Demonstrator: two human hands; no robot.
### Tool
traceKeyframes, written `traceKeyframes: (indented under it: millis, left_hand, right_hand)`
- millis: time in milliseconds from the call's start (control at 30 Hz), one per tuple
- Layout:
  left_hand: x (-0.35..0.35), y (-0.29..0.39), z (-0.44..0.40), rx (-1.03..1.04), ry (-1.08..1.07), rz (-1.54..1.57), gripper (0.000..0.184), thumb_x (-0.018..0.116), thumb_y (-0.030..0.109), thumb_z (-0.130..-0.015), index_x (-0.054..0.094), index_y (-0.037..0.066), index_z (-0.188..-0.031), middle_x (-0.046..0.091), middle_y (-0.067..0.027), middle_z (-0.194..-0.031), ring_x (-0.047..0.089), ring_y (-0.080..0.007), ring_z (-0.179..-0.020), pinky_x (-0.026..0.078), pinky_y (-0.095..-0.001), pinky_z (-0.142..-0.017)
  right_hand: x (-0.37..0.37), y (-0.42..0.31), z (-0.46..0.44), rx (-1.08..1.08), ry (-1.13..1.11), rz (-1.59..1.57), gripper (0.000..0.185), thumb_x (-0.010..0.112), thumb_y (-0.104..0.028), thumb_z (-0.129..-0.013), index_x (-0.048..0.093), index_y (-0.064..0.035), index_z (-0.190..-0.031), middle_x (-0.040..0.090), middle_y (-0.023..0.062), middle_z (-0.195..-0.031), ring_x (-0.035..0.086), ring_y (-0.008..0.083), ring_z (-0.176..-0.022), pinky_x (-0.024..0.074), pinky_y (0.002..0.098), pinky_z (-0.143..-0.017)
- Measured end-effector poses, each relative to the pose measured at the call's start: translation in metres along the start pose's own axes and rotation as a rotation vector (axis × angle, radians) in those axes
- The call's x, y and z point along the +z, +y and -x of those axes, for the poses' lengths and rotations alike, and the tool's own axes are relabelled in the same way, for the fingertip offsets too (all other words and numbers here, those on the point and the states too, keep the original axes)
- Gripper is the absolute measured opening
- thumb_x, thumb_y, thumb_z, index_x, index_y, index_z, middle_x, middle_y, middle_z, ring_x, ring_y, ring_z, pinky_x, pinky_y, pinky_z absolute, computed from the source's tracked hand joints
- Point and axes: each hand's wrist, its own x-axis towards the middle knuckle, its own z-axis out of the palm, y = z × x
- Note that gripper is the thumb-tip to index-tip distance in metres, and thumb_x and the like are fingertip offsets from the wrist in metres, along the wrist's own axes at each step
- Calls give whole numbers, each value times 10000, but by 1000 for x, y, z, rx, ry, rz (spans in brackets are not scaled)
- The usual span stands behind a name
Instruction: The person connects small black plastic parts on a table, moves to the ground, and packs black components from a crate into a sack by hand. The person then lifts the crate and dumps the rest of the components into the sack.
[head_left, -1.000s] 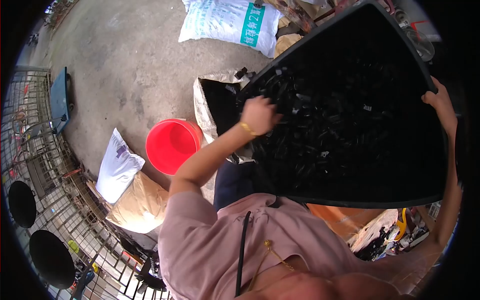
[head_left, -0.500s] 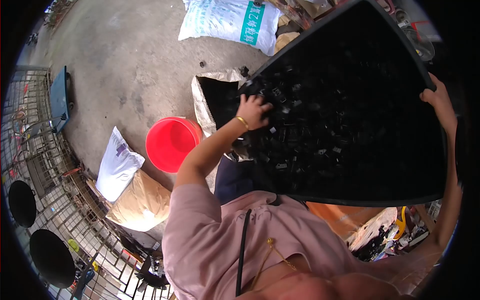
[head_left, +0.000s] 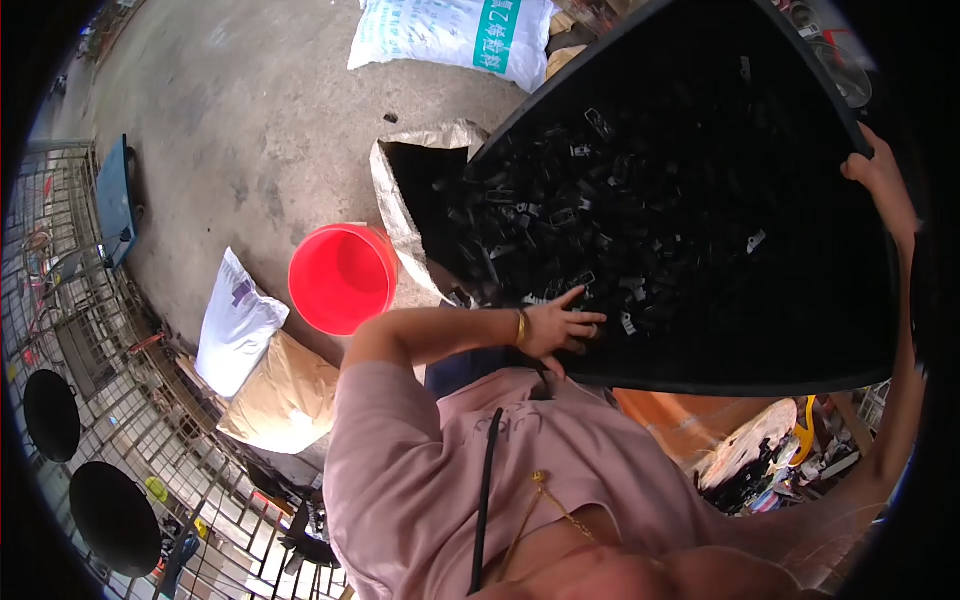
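A large black tub (head_left: 730,375) fills the right of the head view, its narrow end at the mouth of an open white woven sack (head_left: 396,205). Many small black plastic pieces (head_left: 600,215) with shiny bits lie loose in the tub, and several are at the sack's mouth. My left hand (head_left: 563,328), a gold bangle on its wrist, rests by the tub's near rim with fingers spread beside the pieces, holding nothing. On the far right side, my right hand (head_left: 884,185) is wrapped round the tub's rim. The sack's inside is too dark to make out.
A red bucket (head_left: 343,280) stands left of the sack. White and brown bags (head_left: 285,395) lie near a wire fence (head_left: 50,260). Ahead on the concrete floor is a printed white bag (head_left: 430,40). An orange surface (head_left: 670,425) shows under the tub.
My left hand has swung from beside the sack's mouth back toward my body and the tub's near rim. Pieces in the tub have shifted. My right hand still holds the rim.
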Motion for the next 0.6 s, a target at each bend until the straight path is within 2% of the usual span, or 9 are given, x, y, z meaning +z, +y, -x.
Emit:
traceKeyframes:
  millis: [67, 167, 267, 300, 367, 400, 467, 533, 600]
  left_hand:
    - [-3, -25, 14, 51, -78, -130, 596, 626, 536, -638, 545, 194, -1120, 422, -26, -1228, 264, -207, -1277, 82, -649, -993]
    - [-35, -42, 34, -112, -343, -278, 543, 672, 423, -626, 544, 248, -1124, 354, 25, -1286, 298, -147, -1239, 96, -647, -993]
    - [-50, -48, 50, -252, -392, -345, 531, 674, 415, -632, 547, 291, -1133, 307, 5, -1322, 255, -212, -1265, 136, -644, -980]
    - [-66, -49, 53, -424, -433, -286, 533, 678, 427, -628, 551, 325, -1135, 278, -20, -1348, 199, -242, -1293, 140, -647, -975]
    - [-82, -60, 73, -662, -448, -315, 549, 679, 404, -631, 540, 355, -1159, 240, -32, -1388, 107, -258, -1328, 117, -647, -982]
    - [-81, -69, 93, -643, -452, -474, 527, 668, 387, -650, 541, 360, -1160, 238, -31, -1389, 102, -258, -1331, 111, -652, -982]
    - [-95, -76, 116, -768, -569, -474, 465, 636, 390, -661, 575, 361, -1121, 249, -46, -1393, 84, -263, -1330, 59, -659, -986]
    - [-109, -64, 106, -946, -460, -447, 388, 626, 399, -636, 652, 263, -999, 432, -73, -1257, 286, -271, -1235, 167, -638, -960]
    - [-99, -70, 56, -906, -417, -374, 324, 618, 402, -609, 678, 159, -815, 564, -59, -1015, 461, -254, -1013, 322, -520, -867]
  right_hand:
    - [0, -11, 1, 12, -41, -38, 679, 500, -263, -596, 444, 59, -1191, 383, -35, -596, 373, 60, -545, 298, 214, -537]
    - [0, -5, -2, 35, 0, 77, 681, 500, -260, -590, 446, 57, -1189, 383, -36, -592, 374, 59, -545, 294, 213, -534]
    - [-2, -9, 0, -6, -20, 13, 669, 494, -238, -589, 447, 54, -1188, 385, -38, -590, 381, 60, -546, 300, 214, -532]
    - [-1, -11, 0, 14, -14, 17, 664, 495, -230, -587, 448, 52, -1186, 386, -37, -592, 383, 60, -547, 303, 213, -533]
    - [1, -17, -1, 53, -2, 21, 656, 496, -214, -583, 452, 48, -1182, 389, -37, -595, 387, 59, -549, 307, 212, -535]
    - [0, -17, -1, 49, -15, 9, 650, 500, -213, -586, 454, 46, -1180, 394, -36, -599, 390, 58, -551, 311, 212, -536]
    - [-2, -13, 0, 48, -33, -17, 637, 508, -209, -591, 459, 42, -1174, 403, -35, -609, 395, 56, -554, 319, 210, -540]
    - [-2, -2, -1, 26, -38, -59, 615, 510, -207, -597, 466, 39, -1159, 413, -35, -617, 399, 53, -555, 323, 210, -541]
    - [1, 2, -3, -2, -37, -113, 590, 515, -214, -610, 474, 36, -1142, 420, -36, -624, 404, 50, -558, 328, 210, -543]
